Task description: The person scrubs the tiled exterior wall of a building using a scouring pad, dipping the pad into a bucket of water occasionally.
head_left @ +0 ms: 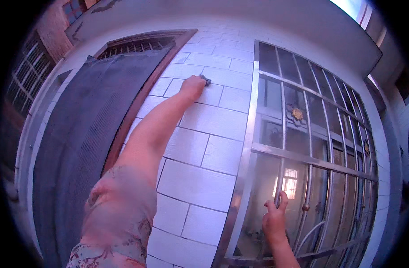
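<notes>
High on the white tiled wall (193, 178), my left hand (193, 86) is closed round a small, dark, crumpled cloth (205, 81). Part of it sticks out past my fingers against the tiles, and the rest is hidden in my grasp. My left arm stretches up in a patterned sleeve. Lower down on the right, my right hand (275, 222) is at a metal window bar (282, 172), which runs between the thumb and a finger. The other fingers of that hand are mostly hidden.
A barred window with a shiny metal frame (243, 178) takes up the right side, with a gold flower ornament (297, 115) on its bars. To the left, a dark curtain (86, 129) hangs over a doorway with a brown frame (139, 96). A concrete overhang (267, 20) juts out above.
</notes>
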`<state>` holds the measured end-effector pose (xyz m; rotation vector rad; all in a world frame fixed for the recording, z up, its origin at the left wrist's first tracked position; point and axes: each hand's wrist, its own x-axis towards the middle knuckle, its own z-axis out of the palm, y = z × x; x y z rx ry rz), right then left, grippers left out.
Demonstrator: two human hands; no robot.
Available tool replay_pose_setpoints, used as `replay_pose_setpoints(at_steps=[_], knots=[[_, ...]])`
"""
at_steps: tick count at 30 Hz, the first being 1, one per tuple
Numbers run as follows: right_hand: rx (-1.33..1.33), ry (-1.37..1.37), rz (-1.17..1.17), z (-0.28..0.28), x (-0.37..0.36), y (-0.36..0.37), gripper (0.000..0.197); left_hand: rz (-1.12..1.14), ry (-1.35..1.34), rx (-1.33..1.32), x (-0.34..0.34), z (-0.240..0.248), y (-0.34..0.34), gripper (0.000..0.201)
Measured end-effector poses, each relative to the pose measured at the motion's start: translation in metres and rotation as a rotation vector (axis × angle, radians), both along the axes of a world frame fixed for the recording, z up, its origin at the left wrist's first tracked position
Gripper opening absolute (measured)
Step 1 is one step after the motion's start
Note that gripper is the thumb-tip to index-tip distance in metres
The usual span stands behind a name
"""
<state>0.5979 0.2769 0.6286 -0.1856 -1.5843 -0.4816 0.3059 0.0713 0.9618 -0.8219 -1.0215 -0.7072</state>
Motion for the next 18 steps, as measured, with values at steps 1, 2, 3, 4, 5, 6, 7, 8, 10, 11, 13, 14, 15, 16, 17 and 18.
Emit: replay_pose_setpoints(at_steps=[1, 2, 3, 4, 5, 6, 7, 8, 10, 11, 13, 14, 15, 16, 17, 18], knots=[[-0.003, 0.015, -0.013, 0.001, -0.001, -0.002, 0.031, -0.032, 0.026, -0.003, 0.003, 0.0, 0.004, 0.015], [0.011, 0.017, -0.016, 0.003, 0.0, -0.003, 0.031, -0.064, 0.052, -0.006, 0.007, -0.001, 0.009, 0.015], [0.014, 0.015, -0.03, 0.002, 0.002, -0.001, 0.031, -0.05, 0.131, -0.061, 0.027, -0.004, 0.017, 0.014], [0.031, -0.002, -0.012, 0.002, -0.004, -0.005, 0.031, -0.159, 0.319, -0.062, 0.023, 0.003, 0.028, 0.015], [0.024, 0.013, -0.026, 0.003, -0.002, 0.001, 0.031, -0.201, 0.264, -0.18, 0.059, -0.002, 0.05, 0.016], [0.037, 0.014, -0.016, 0.004, -0.003, 0.0, 0.031, -0.13, 0.361, -0.142, 0.068, 0.003, 0.072, 0.016], [0.031, 0.037, -0.022, 0.004, 0.001, 0.005, 0.032, -0.217, 0.529, -0.179, 0.096, -0.018, 0.074, 0.016], [0.023, 0.021, -0.039, 0.004, 0.005, 0.007, 0.032, -0.257, 0.525, -0.167, 0.093, -0.016, 0.087, 0.016], [0.04, -0.029, -0.023, 0.005, 0.004, -0.001, 0.032, -0.281, 0.496, -0.121, 0.067, -0.006, 0.072, 0.016], [0.025, -0.034, -0.001, 0.005, 0.004, -0.002, 0.032, -0.186, 0.389, -0.076, 0.051, 0.0, 0.058, 0.016], [-0.01, -0.037, 0.024, 0.005, 0.007, -0.002, 0.032, -0.069, 0.139, -0.037, 0.025, 0.009, 0.022, 0.017], [-0.007, -0.047, -0.007, 0.005, 0.006, -0.004, 0.033, -0.026, -0.01, -0.038, 0.008, 0.008, 0.004, 0.018], [-0.002, -0.05, -0.04, 0.006, 0.007, -0.007, 0.034, 0.014, -0.048, -0.014, -0.007, 0.003, -0.004, 0.018], [0.003, -0.051, -0.061, 0.005, 0.006, -0.008, 0.035, 0.066, -0.083, 0.011, -0.017, 0.001, -0.012, 0.018], [-0.007, -0.046, -0.047, 0.004, 0.005, -0.008, 0.035, 0.025, -0.061, 0.023, -0.021, 0.001, -0.011, 0.02], [-0.012, -0.044, -0.04, 0.004, 0.003, -0.007, 0.035, 0.002, -0.028, -0.007, -0.018, 0.001, -0.008, 0.017]])
